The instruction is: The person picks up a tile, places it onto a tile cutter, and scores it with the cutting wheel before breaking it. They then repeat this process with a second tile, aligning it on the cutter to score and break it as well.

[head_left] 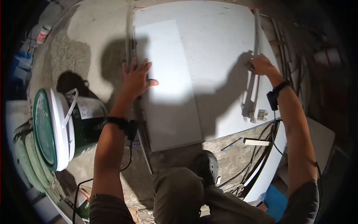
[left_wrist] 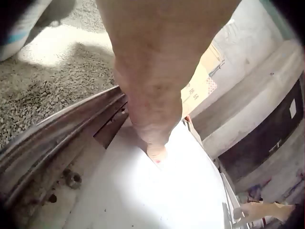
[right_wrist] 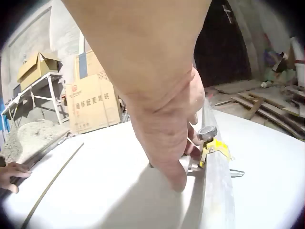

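Note:
A large white slab (head_left: 220,33) lies in front of me, with a narrower white panel (head_left: 173,123) along its left side. My left hand (head_left: 136,80) is spread at the slab's left edge, its fingers on the edge beside a long metal profile (head_left: 129,37). To the right, a metal rail (right_wrist: 217,191) runs lengthwise over the slab. It carries a yellow fitting (right_wrist: 217,149) with a dark knob (right_wrist: 207,132). My right hand (head_left: 263,65) grips at this fitting, fingers curled behind the knob and thumb low near the slab. The hand partly hides the fitting.
A green-and-white bucket (head_left: 87,112) lies on its side at the left, near pale green sacks (head_left: 33,160). Wood strips (right_wrist: 267,112) lie beyond the slab on the right. Cardboard boxes (right_wrist: 93,105) stand at the back. Dark cables (head_left: 257,160) cross the floor by my shoe (head_left: 209,166).

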### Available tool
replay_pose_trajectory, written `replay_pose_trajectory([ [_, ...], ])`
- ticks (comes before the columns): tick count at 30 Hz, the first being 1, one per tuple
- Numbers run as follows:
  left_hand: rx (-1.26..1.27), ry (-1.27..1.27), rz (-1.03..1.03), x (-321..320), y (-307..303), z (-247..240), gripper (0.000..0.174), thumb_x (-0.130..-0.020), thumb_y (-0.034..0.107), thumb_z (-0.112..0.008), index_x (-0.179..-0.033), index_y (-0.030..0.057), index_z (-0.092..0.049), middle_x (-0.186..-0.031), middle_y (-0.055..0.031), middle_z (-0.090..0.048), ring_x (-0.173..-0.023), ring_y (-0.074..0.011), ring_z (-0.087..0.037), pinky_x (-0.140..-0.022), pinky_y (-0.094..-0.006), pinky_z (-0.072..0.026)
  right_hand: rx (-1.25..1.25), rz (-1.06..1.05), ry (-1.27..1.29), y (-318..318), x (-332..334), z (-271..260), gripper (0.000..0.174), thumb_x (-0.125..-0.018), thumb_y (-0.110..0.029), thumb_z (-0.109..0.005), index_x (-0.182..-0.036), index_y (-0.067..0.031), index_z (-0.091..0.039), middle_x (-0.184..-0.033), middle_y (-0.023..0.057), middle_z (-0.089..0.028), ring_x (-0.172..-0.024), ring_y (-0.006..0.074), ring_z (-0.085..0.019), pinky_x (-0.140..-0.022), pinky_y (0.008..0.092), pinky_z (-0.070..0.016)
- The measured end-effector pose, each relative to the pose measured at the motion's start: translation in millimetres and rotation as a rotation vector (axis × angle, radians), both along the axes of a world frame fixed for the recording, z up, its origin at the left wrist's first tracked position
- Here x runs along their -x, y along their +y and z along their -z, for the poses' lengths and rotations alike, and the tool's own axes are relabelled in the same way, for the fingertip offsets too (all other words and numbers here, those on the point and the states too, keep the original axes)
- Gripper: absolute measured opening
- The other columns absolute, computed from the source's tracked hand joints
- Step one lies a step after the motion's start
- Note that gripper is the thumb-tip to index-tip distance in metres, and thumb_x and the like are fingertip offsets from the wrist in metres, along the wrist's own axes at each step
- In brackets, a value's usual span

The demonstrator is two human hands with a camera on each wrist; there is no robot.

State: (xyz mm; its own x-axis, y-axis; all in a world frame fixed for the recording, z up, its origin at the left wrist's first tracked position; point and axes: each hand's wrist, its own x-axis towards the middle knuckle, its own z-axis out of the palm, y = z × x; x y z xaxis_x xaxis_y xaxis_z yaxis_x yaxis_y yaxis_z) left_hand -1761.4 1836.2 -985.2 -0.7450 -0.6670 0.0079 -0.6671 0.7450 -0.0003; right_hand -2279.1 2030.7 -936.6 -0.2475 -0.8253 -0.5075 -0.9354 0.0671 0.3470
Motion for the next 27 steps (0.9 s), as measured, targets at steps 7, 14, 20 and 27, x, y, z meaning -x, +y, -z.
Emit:
replay_pose_trajectory([
  [7, -0.066, -0.114, -0.141, 6.9, 18.4, -14.8, 0.088, -0.085, 0.062, -0.070, -0.156, 0.0168, -0.044, -0.167, -0.0115, -0.032, -0.156, -0.0418, -0.018, -0.122, -0.0723, -0.0132, 0.320, -0.120, -0.191, 30.7, 9.8, -54.7, 0.023, -0.078, -0.018, -0.074, -0.096, -0.0043, -0.074, -0.097, 0.0201, -0.074, -0.101, 0.0384, -0.068, -0.099, 0.0463, -0.0507],
  [14, 0.066, 0.108, -0.342, -3.9, 53.0, -12.3, 0.075, -0.083, 0.038, -0.084, -0.144, 0.0062, -0.054, -0.164, -0.0201, -0.031, -0.153, -0.0466, -0.022, -0.120, -0.0696, -0.0228, 0.490, -0.027, -0.311, 58.8, -70.1, -207.1, 0.026, -0.077, -0.017, -0.074, -0.091, 0.0032, -0.067, -0.080, 0.0225, -0.068, -0.082, 0.0427, -0.066, -0.078, 0.0480, -0.0518],
  [20, -0.745, 0.581, -0.270, -60.1, 153.4, -74.2, 0.060, -0.093, 0.031, -0.078, -0.139, -0.0001, -0.056, -0.129, -0.0239, -0.064, -0.127, -0.0322, -0.059, -0.107, -0.0459, -0.0468, 0.576, 0.084, -0.613, 98.4, -162.7, -245.8, 0.021, -0.077, -0.009, -0.077, -0.087, 0.0039, -0.063, -0.073, 0.0204, -0.062, -0.067, 0.0356, -0.060, -0.065, 0.0430, -0.0486],
  [27, -1.742, 0.950, -0.296, -104.6, 272.8, -113.6, 0.070, -0.105, 0.050, -0.058, -0.151, -0.0009, -0.043, -0.141, -0.0189, -0.057, -0.128, -0.0245, -0.058, -0.106, -0.0395, -0.0470, 0.746, 0.209, -0.774, 121.7, -251.6, -201.1, 0.021, -0.081, -0.010, -0.079, -0.080, 0.0041, -0.062, -0.068, 0.0176, -0.062, -0.061, 0.0316, -0.061, -0.060, 0.0405, -0.0488],
])
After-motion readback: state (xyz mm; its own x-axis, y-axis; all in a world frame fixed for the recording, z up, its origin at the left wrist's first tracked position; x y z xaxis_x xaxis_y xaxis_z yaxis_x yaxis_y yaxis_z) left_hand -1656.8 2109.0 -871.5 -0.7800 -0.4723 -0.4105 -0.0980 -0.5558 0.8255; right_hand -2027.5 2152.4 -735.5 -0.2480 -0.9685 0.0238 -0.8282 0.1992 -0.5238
